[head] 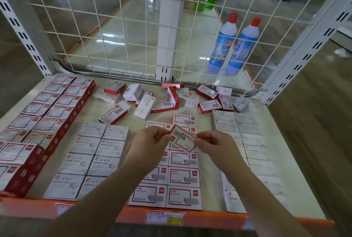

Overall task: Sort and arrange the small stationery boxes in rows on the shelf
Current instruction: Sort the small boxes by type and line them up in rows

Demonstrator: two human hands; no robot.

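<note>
Both hands hold one small red-and-white staple box (pixel 183 140) tilted above the middle rows. My left hand (pixel 152 142) pinches its left end and my right hand (pixel 215 143) pinches its right end. Beneath it lie two columns of matching red-bordered boxes (pixel 183 177). Grey paper-clip boxes (pixel 91 160) form rows to the left, red boxes (pixel 47 115) fill the far left, and grey staples boxes (pixel 255 153) line the right. Several unsorted boxes (pixel 163 99) lie scattered at the back of the shelf (pixel 207 160).
A white wire grid (pixel 122 27) closes the back of the shelf. Behind it stand two blue bottles with red caps (pixel 234 44). Slotted white uprights (pixel 24 37) frame both sides. An orange front edge with a price label (pixel 164 217) runs along the near side.
</note>
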